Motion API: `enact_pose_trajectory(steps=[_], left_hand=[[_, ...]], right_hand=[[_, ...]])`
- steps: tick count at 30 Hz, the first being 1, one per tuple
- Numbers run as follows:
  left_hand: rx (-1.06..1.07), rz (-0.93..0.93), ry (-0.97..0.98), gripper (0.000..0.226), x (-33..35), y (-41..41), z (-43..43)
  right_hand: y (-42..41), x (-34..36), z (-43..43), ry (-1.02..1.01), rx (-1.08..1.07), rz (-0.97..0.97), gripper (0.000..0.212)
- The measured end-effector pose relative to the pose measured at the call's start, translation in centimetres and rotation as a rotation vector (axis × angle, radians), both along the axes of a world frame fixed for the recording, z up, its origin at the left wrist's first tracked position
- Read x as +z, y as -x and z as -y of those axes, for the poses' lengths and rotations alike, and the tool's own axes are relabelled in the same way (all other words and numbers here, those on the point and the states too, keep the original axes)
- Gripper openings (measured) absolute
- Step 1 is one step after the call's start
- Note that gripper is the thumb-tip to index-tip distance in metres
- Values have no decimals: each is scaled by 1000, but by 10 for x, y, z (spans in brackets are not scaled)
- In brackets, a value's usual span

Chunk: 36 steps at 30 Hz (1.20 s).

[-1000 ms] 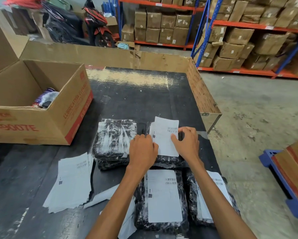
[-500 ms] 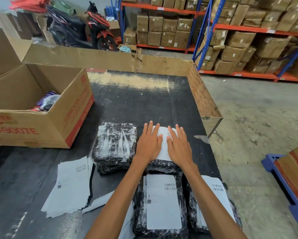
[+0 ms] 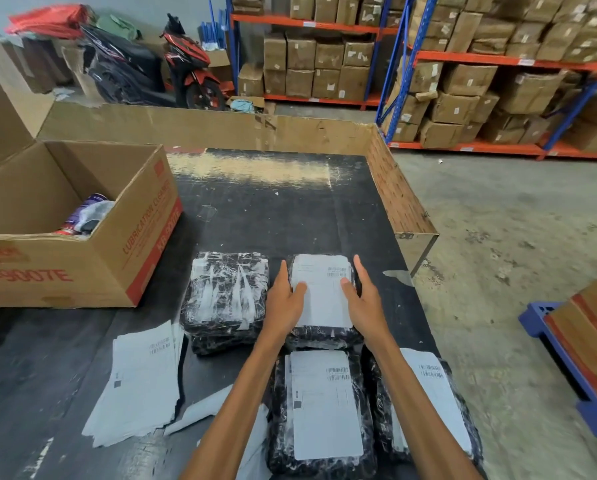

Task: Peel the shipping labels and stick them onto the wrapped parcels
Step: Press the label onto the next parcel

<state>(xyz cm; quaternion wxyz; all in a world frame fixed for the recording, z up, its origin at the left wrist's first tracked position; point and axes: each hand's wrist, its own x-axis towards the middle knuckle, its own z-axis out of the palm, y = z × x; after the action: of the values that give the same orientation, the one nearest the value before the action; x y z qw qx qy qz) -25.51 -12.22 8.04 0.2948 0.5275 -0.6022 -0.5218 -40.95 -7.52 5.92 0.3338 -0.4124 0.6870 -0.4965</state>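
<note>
Several black wrapped parcels lie on the dark table. The far middle parcel carries a white shipping label lying flat on top. My left hand rests on the label's left edge and my right hand on its right edge, fingers stretched out flat. The parcel to its left has no label. Two nearer parcels bear labels: one in the middle and one at the right, partly behind my right forearm. A stack of loose label sheets lies at the left.
An open cardboard box with cans inside stands on the table's left. Cardboard walls edge the table at the back and right. A blue pallet with boards sits on the floor at right. Shelves of cartons and a motorbike stand behind.
A second ago both hands held the label over the parcel. They then pressed it flat in the middle and have now slid apart to its left and right edges.
</note>
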Motion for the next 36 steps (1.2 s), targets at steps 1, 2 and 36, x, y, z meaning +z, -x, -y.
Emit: enact_pose_trajectory(steps=[1,2,36], left_hand=[[2,-35,-29,66,6,-3,-4],[4,-61,-40,65,10,-4,-7],[-50,-106,47,53,10,-71,-132]], right_hand=[[0,6,-2,19,7,-13,60],[0,11,-5,36,11,-32,60],[-41,35,-127,124,-82,-579,33]])
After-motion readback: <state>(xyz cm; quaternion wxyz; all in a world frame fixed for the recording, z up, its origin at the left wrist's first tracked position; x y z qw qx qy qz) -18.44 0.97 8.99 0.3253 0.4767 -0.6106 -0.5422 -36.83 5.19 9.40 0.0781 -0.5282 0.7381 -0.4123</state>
